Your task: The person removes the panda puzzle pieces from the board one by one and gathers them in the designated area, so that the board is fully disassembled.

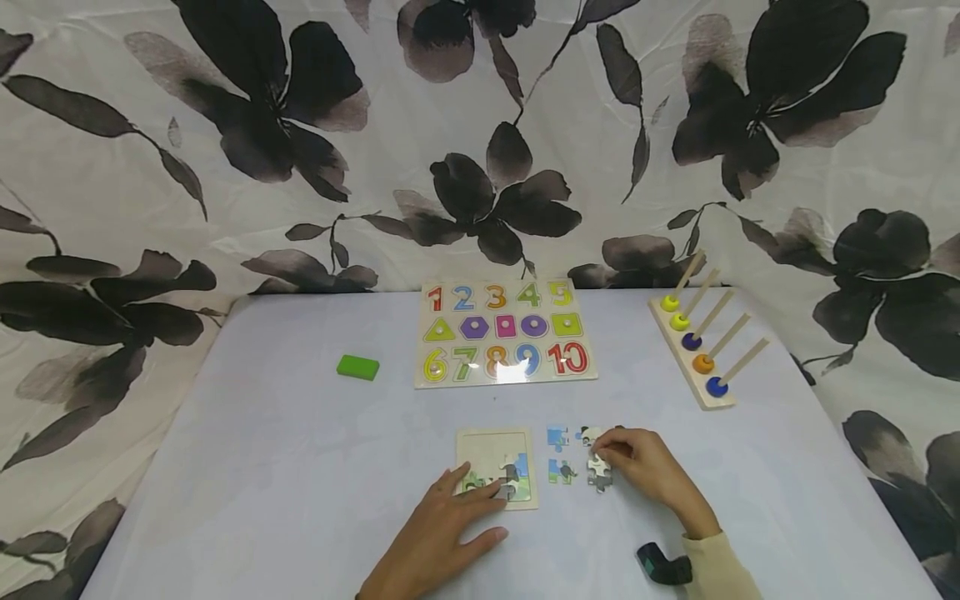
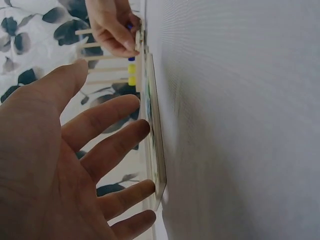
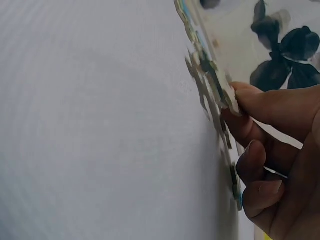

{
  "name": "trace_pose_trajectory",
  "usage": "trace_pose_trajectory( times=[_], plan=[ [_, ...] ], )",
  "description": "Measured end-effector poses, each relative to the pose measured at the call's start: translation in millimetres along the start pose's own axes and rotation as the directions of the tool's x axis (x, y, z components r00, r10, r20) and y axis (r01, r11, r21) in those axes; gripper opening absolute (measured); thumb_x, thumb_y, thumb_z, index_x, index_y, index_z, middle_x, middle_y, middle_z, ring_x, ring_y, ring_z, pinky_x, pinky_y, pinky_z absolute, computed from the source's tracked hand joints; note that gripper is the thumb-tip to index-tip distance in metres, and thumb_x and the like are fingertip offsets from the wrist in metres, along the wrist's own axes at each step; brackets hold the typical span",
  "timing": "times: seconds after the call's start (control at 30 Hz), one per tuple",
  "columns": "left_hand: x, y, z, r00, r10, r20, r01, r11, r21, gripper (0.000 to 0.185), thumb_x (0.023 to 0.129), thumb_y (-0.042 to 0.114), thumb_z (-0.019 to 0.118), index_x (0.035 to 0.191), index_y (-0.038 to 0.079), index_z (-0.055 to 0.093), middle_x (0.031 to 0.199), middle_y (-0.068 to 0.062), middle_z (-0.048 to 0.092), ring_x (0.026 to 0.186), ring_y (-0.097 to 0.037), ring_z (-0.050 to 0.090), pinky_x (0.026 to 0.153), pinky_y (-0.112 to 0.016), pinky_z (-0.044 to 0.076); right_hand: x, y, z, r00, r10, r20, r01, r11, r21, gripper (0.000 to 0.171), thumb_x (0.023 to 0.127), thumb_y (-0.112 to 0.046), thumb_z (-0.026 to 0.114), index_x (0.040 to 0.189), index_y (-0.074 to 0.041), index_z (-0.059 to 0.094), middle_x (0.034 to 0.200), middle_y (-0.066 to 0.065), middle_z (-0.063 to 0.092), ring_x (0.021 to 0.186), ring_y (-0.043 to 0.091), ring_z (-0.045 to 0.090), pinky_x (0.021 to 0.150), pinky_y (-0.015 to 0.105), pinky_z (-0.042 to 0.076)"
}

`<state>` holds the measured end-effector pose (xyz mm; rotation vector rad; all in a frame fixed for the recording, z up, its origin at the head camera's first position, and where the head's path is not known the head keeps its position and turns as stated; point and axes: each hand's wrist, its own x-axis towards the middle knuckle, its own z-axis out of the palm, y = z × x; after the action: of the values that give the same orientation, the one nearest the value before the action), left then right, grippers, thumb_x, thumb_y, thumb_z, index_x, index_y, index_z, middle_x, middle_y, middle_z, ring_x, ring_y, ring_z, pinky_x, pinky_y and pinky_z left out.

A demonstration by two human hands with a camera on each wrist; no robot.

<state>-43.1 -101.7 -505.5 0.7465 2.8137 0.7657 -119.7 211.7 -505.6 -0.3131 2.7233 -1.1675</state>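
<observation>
A small wooden jigsaw tray (image 1: pixel 487 454) lies near the table's front edge, with a few pieces fitted in its lower right corner. My left hand (image 1: pixel 480 493) rests flat with spread, straight fingers on the tray's lower edge; the left wrist view shows those fingers (image 2: pixel 115 145) reaching the tray's rim (image 2: pixel 156 150). To the tray's right, my right hand (image 1: pixel 606 457) pinches a grey and white jigsaw piece (image 1: pixel 598 475) lying on the table. The right wrist view shows thumb and fingers (image 3: pixel 260 130) on that piece (image 3: pixel 212 95). Three loose pieces (image 1: pixel 558 454) lie between tray and hand.
A number and shape puzzle board (image 1: pixel 504 333) lies at the table's far middle. A green block (image 1: pixel 357 367) sits to its left. A wooden peg rack with coloured rings (image 1: pixel 701 350) stands at the far right. A flowered cloth hangs behind the table.
</observation>
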Motion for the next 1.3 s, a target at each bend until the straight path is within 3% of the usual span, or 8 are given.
trace_pose_trajectory(
  times=[0.37, 0.73, 0.87, 1.0, 1.3],
  plan=[
    [1.4, -0.5, -0.1, 1.0, -0.01, 0.001, 0.01, 1.0, -0.008, 0.043, 0.092, 0.056, 0.052, 0.121, 0.028, 0.067, 0.134, 0.011, 0.057, 0.139, -0.034, 0.033, 0.113, -0.054, 0.025, 4, -1, 4, 1.0, -0.003, -0.013, 0.003, 0.999, -0.038, 0.011, 0.088, -0.006, 0.067, 0.088, -0.014, 0.073, 0.089, -0.003, 0.07, 0.071, 0.007, 0.053, 0.062, 0.022, 0.046],
    [2.0, 1.4, 0.5, 1.0, -0.007, 0.005, 0.007, 1.0, -0.028, 0.045, 0.092, 0.059, 0.049, 0.121, 0.029, 0.067, 0.136, 0.012, 0.055, 0.14, -0.034, 0.031, 0.113, -0.055, 0.024, 6, -12, 7, 0.999, 0.0, -0.04, 0.0, 1.0, -0.012, 0.008, 0.087, -0.007, 0.069, 0.09, -0.013, 0.072, 0.09, -0.003, 0.069, 0.072, 0.008, 0.053, 0.062, 0.022, 0.047],
    [4.3, 5.1, 2.6, 0.999, 0.005, 0.033, -0.004, 1.0, -0.029, 0.047, 0.092, 0.061, 0.048, 0.122, 0.031, 0.066, 0.139, 0.013, 0.051, 0.141, -0.038, 0.028, 0.112, -0.059, 0.023, 14, -29, 20, 0.996, -0.088, -0.028, 0.088, 0.996, 0.0, 0.011, 0.085, -0.005, 0.07, 0.093, -0.012, 0.073, 0.089, -0.004, 0.067, 0.072, 0.008, 0.052, 0.062, 0.022, 0.047],
    [5.2, 7.9, 5.7, 0.998, 0.052, 0.033, -0.051, 0.999, -0.015, 0.049, 0.092, 0.062, 0.044, 0.123, 0.03, 0.065, 0.141, 0.01, 0.05, 0.141, -0.042, 0.025, 0.11, -0.061, 0.024, 19, -43, 38, 0.983, -0.179, 0.024, 0.18, 0.983, -0.04, 0.014, 0.084, -0.007, 0.072, 0.096, -0.013, 0.073, 0.091, -0.009, 0.065, 0.082, 0.008, 0.055, 0.074, 0.027, 0.05],
    [6.9, 8.9, 7.7, 0.996, 0.05, 0.07, -0.05, 0.999, -0.008, 0.047, 0.093, 0.06, 0.047, 0.123, 0.03, 0.065, 0.142, 0.01, 0.049, 0.139, -0.044, 0.028, 0.108, -0.061, 0.029, 22, -57, 58, 0.972, -0.226, 0.058, 0.232, 0.964, -0.131, 0.014, 0.082, -0.013, 0.075, 0.096, -0.013, 0.074, 0.094, -0.007, 0.061, 0.092, 0.012, 0.053, 0.083, 0.036, 0.049]
  ],
)
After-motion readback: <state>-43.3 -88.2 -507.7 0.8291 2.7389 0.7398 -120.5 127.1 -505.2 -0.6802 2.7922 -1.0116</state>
